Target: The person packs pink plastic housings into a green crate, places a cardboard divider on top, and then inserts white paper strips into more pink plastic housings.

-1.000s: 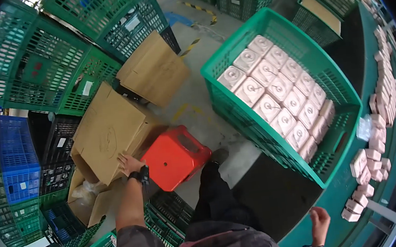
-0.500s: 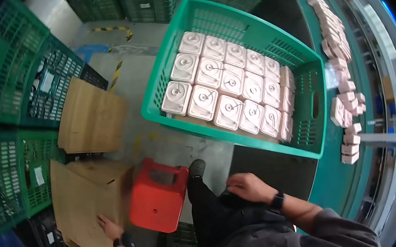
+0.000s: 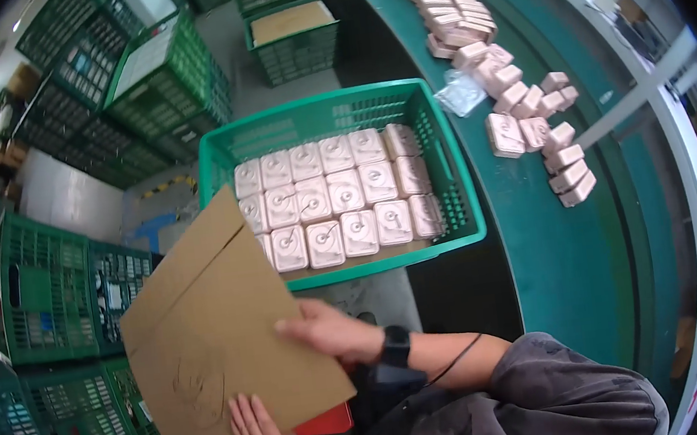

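A large brown cardboard sheet [image 3: 216, 336] is raised at a tilt in front of me, its upper corner overlapping the near left part of the green crate [image 3: 355, 273]. My right hand [image 3: 327, 332] grips the sheet's right edge, thumb on top and the other fingers mostly hidden. Near the lower edge, my left hand [image 3: 261, 434] holds the sheet with its fingers laid over the face. Inside the crate, pale pink box-shaped parts [image 3: 324, 243] stand in rows, several with a short dark wire on top. The sheet hides some parts at the crate's left.
On my right runs a green conveyor belt [image 3: 545, 281] with many pink parts [image 3: 507, 135] and a clear plastic bag [image 3: 462, 93]. Stacked green crates [image 3: 56, 294] line the left side. A red stool [image 3: 324, 420] shows below the sheet. More crates [image 3: 295, 52] stand ahead.
The cardboard sheet has been lifted from the lower left toward the crate. My right hand has moved from my lap onto its edge. The view has turned, and the crate appears lower.
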A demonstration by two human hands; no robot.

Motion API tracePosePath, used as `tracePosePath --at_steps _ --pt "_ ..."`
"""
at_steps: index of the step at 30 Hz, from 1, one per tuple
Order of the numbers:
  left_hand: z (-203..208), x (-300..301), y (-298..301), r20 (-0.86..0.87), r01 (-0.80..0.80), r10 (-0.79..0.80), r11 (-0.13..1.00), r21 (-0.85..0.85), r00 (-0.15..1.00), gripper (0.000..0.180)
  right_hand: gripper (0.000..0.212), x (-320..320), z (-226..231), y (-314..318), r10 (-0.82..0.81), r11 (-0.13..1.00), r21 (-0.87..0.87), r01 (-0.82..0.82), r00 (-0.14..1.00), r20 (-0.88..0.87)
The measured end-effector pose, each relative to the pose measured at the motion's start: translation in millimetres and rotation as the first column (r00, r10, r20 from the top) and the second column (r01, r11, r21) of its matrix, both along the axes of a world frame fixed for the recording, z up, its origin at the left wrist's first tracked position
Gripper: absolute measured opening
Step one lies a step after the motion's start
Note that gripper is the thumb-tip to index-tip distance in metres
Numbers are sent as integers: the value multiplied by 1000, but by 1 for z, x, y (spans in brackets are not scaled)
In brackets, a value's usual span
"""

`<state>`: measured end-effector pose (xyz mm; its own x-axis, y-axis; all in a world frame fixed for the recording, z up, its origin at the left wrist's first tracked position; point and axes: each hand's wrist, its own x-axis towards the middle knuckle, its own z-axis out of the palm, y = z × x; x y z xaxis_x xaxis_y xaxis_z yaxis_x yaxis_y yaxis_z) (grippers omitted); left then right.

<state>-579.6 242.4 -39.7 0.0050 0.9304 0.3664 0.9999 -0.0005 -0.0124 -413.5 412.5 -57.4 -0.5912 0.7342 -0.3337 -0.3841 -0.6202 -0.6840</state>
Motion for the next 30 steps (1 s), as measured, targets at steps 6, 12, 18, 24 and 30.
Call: tracePosePath --at_steps 6,12,18,24,30 --pt "-17 100 116 47 389 -386 912 -133 921 52 36 176 5 49 -248 969 58 242 949 192" --pt "-73 174 205 252 566 -515 797 -213 819 56 38 267 -62 109 -345 931 -40 363 909 233" --pt "-120 185 258 350 632 -529 686 -360 773 56 37 287 -157 154 -304 935 -51 350 870 389" --pt "-214 163 296 660 628 -113 463 -626 742 67 48 267 -237 147 -310 915 135 380 447 839" --pt "-253 167 333 405 445 -187 315 -838 895 73 44 235 -172 107 -631 728 597 338 -11 776"
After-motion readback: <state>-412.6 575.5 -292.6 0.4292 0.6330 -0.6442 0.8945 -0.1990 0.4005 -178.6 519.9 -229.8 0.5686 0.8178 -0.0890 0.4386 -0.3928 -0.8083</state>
